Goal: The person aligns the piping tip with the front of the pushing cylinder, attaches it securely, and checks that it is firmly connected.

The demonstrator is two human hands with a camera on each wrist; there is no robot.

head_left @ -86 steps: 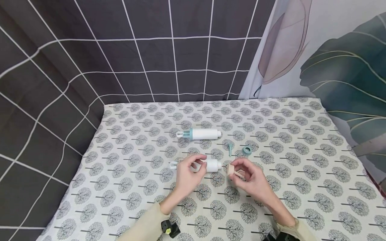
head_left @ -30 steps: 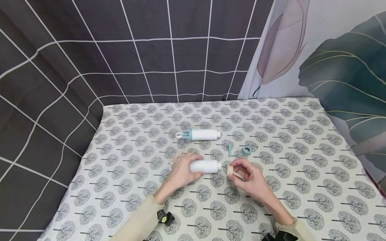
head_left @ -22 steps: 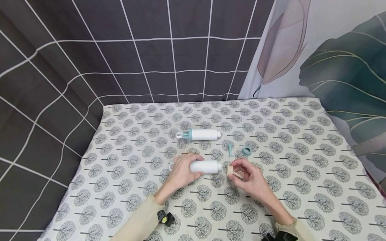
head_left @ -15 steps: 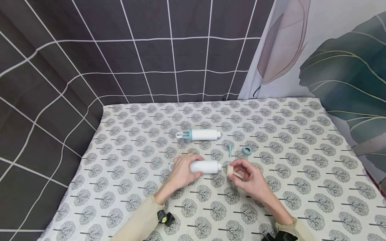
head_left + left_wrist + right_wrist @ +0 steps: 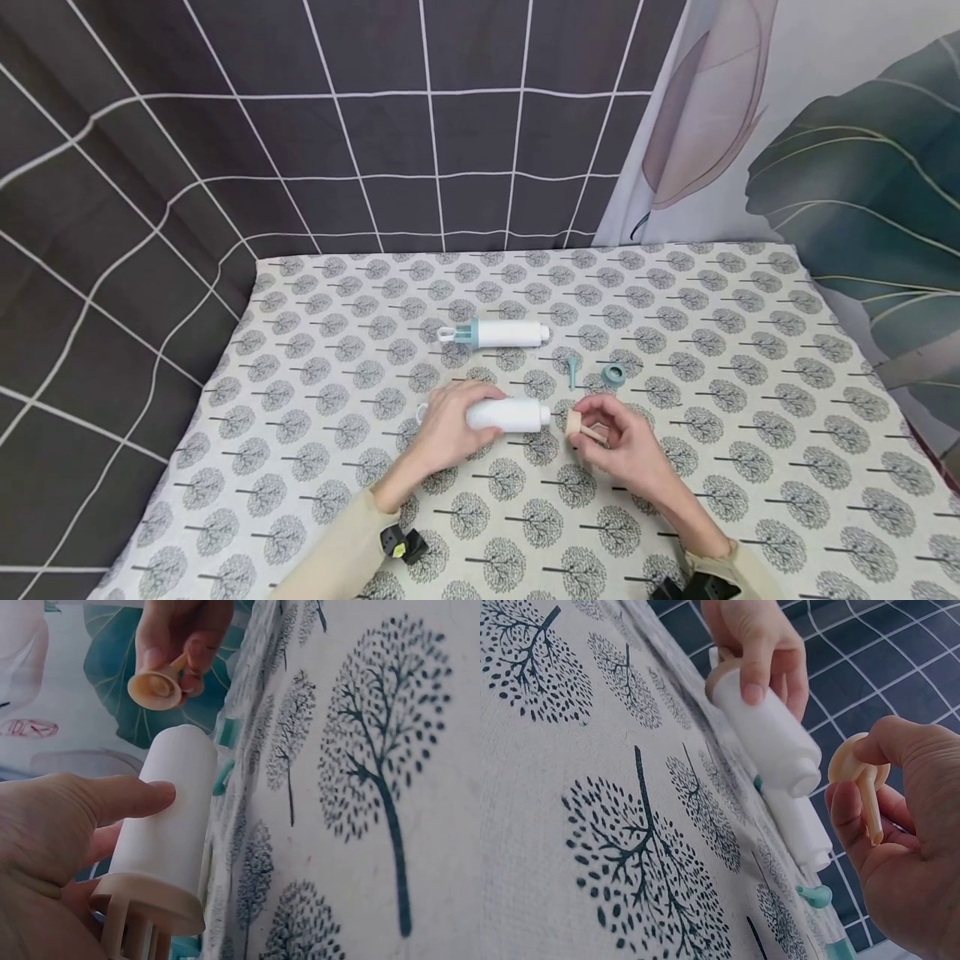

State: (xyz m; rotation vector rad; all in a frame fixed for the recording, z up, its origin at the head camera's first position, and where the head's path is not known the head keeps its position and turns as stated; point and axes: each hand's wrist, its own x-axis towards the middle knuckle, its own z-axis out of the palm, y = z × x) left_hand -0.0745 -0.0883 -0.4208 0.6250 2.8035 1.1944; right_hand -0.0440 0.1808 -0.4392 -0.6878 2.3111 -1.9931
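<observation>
My left hand (image 5: 450, 425) grips a white cylindrical bottle (image 5: 510, 415) near its left end, the thumb along its side. Its narrower neck points right, and the left wrist view shows a beige collar (image 5: 154, 900) with prongs at the other end. My right hand (image 5: 622, 437) pinches a beige funnel-shaped cap (image 5: 573, 423) between thumb and fingers. From that cap a thin spout (image 5: 871, 802) runs back toward the palm, seen in the right wrist view. The cap's hollow mouth (image 5: 155, 688) faces the bottle's neck, with a small gap between them.
Beyond lies a second white bottle (image 5: 510, 334) with a teal collar (image 5: 467, 334). A small teal spout (image 5: 573, 372) and a teal ring-shaped cap (image 5: 613, 375) rest to its right. Beneath everything is a tree-patterned tablecloth (image 5: 337, 492); a dark grid curtain (image 5: 375, 133) hangs behind.
My left hand has gone from pinching around the bottle's middle to wrapping its left end; the bottle has lately shifted slightly left. The right hand holds the cap in about the same spot.
</observation>
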